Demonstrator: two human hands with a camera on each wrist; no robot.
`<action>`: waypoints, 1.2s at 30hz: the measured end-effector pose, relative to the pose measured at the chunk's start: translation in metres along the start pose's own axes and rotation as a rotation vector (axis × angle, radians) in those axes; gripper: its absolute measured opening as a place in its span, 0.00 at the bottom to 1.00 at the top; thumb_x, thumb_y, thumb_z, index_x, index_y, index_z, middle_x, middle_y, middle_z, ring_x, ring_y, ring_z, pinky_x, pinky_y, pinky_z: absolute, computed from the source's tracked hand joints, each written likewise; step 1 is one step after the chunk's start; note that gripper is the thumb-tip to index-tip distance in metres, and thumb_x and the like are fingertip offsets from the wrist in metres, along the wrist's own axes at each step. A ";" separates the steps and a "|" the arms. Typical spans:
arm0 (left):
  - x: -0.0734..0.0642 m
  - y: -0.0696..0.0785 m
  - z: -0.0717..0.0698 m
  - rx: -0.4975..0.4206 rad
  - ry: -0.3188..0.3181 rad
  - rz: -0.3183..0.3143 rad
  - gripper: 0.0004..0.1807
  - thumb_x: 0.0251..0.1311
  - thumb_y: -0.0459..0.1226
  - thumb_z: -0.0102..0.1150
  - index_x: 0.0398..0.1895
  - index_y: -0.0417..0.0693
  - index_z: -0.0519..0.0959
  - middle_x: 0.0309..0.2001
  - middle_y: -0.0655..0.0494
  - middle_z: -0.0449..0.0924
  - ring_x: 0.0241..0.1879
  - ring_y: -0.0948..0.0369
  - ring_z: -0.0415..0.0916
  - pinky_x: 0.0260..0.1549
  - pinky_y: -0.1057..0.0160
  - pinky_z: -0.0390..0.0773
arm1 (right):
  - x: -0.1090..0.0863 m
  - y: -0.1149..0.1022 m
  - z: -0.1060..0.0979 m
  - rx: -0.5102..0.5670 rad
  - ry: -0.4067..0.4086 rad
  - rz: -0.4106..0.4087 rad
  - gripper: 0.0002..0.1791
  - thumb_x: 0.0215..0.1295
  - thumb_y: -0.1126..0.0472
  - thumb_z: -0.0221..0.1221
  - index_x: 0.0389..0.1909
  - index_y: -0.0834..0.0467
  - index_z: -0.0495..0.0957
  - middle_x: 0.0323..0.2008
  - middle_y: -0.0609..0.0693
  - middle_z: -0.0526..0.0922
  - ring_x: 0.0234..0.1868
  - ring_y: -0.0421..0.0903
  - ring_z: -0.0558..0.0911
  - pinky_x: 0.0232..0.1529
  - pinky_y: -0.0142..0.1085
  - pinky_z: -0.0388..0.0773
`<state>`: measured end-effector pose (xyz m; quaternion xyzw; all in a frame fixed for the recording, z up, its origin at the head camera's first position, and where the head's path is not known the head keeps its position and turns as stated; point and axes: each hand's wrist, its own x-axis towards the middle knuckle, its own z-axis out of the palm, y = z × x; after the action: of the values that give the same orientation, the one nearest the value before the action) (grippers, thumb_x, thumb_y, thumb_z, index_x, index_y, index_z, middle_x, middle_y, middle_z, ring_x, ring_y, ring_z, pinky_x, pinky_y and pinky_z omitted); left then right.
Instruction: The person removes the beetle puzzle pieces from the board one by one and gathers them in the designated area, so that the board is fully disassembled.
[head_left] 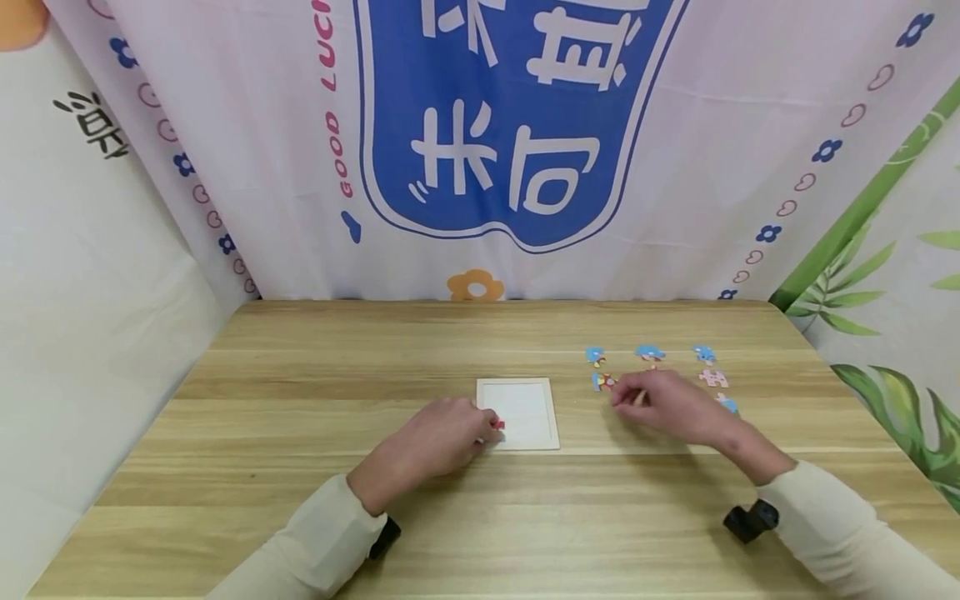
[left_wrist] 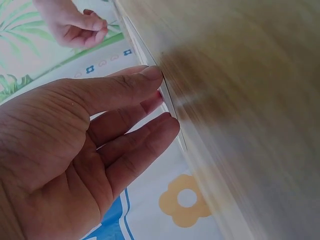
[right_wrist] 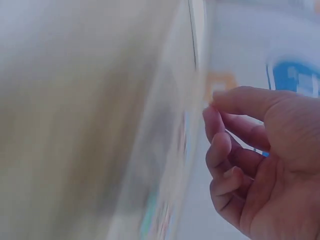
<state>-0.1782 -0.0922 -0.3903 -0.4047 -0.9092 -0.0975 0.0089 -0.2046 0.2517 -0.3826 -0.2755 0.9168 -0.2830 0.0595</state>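
Note:
My left hand (head_left: 442, 433) is at the lower left corner of a shallow white square tray (head_left: 554, 417). Its fingertips are at a small red puzzle piece (head_left: 500, 425), which they partly cover. From the left wrist view, the thumb and fingers of my left hand (left_wrist: 100, 135) meet the tray's thin edge. Over the table's right half, my right hand (head_left: 667, 404) has curled fingers, with thumb and index tips close together. Whether anything thin sits between the tips of my right hand (right_wrist: 260, 160) cannot be made out. A blue, yellow and red puzzle piece (head_left: 600, 382) lies beside its fingertips.
Several loose puzzle pieces lie around the right hand, among them a blue one (head_left: 650, 352), a pink one (head_left: 714, 378) and another blue one (head_left: 727, 404). The hand partly hides some. A printed curtain (head_left: 285, 208) hangs behind the wooden table (head_left: 337, 358).

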 end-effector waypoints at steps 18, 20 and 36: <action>0.002 -0.004 -0.001 -0.001 -0.012 0.019 0.02 0.64 0.33 0.70 0.38 0.46 0.89 0.31 0.59 0.85 0.25 0.66 0.75 0.29 0.65 0.78 | 0.054 -0.069 0.073 -0.137 -0.050 -0.223 0.18 0.67 0.56 0.68 0.55 0.59 0.81 0.41 0.46 0.83 0.37 0.40 0.80 0.42 0.38 0.78; 0.002 -0.004 -0.002 0.012 -0.014 0.040 0.03 0.63 0.31 0.71 0.38 0.47 0.90 0.32 0.59 0.85 0.25 0.66 0.73 0.28 0.66 0.76 | 0.056 -0.070 0.076 -0.139 -0.062 -0.230 0.19 0.68 0.55 0.68 0.55 0.59 0.82 0.42 0.46 0.83 0.40 0.42 0.80 0.44 0.39 0.78; -0.002 -0.004 -0.002 0.015 -0.008 0.046 0.07 0.63 0.30 0.70 0.39 0.50 0.92 0.42 0.53 0.88 0.38 0.60 0.84 0.38 0.61 0.83 | 0.061 -0.073 0.082 -0.092 -0.096 -0.228 0.14 0.69 0.59 0.67 0.53 0.56 0.84 0.41 0.44 0.81 0.37 0.39 0.77 0.43 0.38 0.76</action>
<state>-0.1798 -0.0960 -0.3895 -0.4257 -0.9004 -0.0887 0.0106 -0.1999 0.1282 -0.4076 -0.3935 0.8877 -0.2320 0.0581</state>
